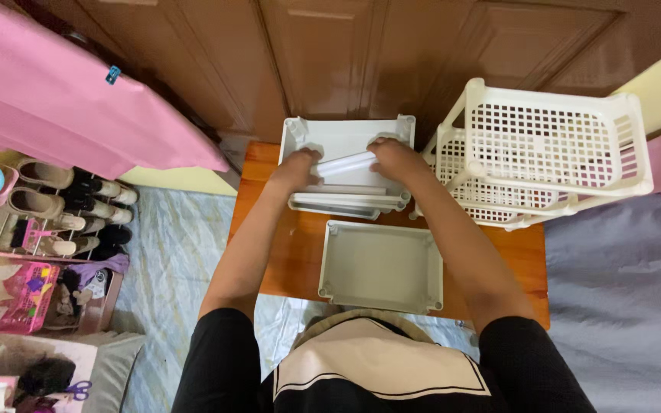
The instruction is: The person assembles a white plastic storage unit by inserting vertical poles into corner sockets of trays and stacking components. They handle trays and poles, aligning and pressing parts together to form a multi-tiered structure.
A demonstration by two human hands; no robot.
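Note:
My left hand and my right hand each grip one end of a short white plastic tube. They hold it over a stack of white plastic shelf trays at the far side of a small wooden table. Closer to me lies a single pale grey tray, open side up, with corner sockets. Both forearms reach across this near tray.
A white lattice plastic rack stands tilted at the table's right. Brown wooden doors are behind. A pink cloth and a shoe rack sit on the left. A grey bed sheet is at right.

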